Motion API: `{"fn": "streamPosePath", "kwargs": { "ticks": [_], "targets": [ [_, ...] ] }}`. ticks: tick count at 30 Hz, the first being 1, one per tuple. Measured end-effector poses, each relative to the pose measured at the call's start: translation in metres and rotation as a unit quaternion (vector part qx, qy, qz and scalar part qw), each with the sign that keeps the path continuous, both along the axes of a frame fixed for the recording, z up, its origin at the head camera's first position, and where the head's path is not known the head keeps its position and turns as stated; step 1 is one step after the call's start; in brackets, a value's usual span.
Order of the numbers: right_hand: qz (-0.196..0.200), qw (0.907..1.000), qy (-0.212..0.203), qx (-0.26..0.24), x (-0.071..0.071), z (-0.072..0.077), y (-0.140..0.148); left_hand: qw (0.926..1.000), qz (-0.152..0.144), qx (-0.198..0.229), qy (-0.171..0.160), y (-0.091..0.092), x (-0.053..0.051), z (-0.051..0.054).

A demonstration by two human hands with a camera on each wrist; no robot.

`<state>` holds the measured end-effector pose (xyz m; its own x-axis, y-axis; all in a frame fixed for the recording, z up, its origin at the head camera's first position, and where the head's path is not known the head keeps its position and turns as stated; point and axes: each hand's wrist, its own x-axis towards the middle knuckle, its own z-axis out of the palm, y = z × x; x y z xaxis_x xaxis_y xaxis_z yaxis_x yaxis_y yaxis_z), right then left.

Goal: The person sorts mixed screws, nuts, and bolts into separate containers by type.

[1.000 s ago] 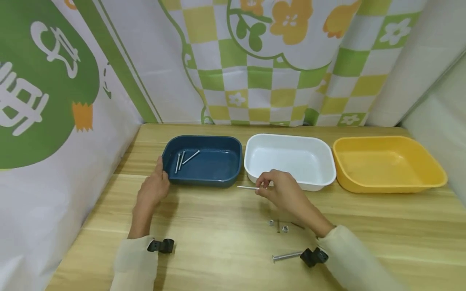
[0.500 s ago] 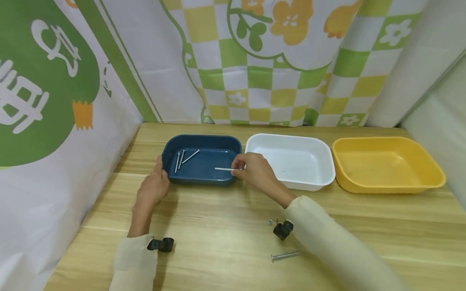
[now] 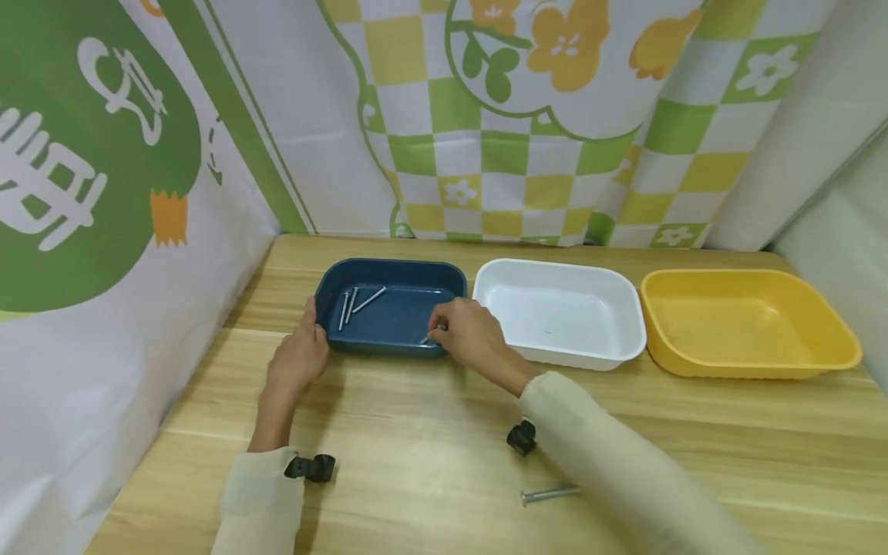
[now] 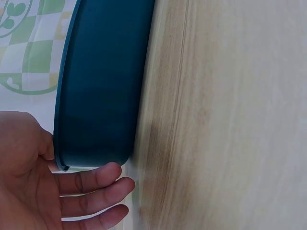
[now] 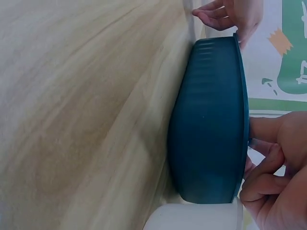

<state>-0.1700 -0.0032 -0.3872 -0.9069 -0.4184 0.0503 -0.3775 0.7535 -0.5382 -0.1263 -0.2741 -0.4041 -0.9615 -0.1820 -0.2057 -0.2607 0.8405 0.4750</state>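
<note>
In the head view, my left hand (image 3: 300, 356) holds the left end of the dark blue tray (image 3: 388, 348), thumb at the rim and index finger along the side. Other fingers of that hand lie extended beside the tray's outer wall in the left wrist view. Over the tray's right front corner, my right hand (image 3: 472, 333) pinches a bolt (image 3: 425, 339), mostly covered by the fingers, its end pointing down inside. Several long bolts (image 3: 350, 307) lie in the tray's left half. The right wrist view hides the pinched bolt behind the tray wall and fingers.
A white tray (image 3: 603, 362) stands right beside the blue one, with a yellow tray (image 3: 752, 371) farther right. One larger bolt (image 3: 550, 494) lies on the wooden table (image 3: 402, 462) near my right sleeve. A patterned curtain (image 3: 502, 177) hangs behind.
My right hand has carried the bolt leftward from before the white tray into the blue tray's right corner and tilted it down. My left hand has stayed at the tray.
</note>
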Motion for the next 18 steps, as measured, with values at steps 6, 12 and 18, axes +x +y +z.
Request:
{"fn": "streamPosePath", "kwargs": {
  "ticks": [6, 12, 18],
  "targets": [
    [0.008, 1.0000, 0.002, -0.005, 0.004, -0.002, 0.005, 1.0000, 0.000, -0.001, 0.002, 0.000, 0.002, -0.002],
    [0.002, 0.9989, 0.023, -0.040, 0.007, 0.006, 0.025, 1.0000, -0.001, -0.003, 0.001, 0.001, 0.002, -0.003],
    [0.001, 0.9958, 0.055, -0.073, 0.005, 0.024, 0.072, 1.0000, -0.003, -0.003, 0.008, 0.000, 0.002, -0.002]
  ]
}}
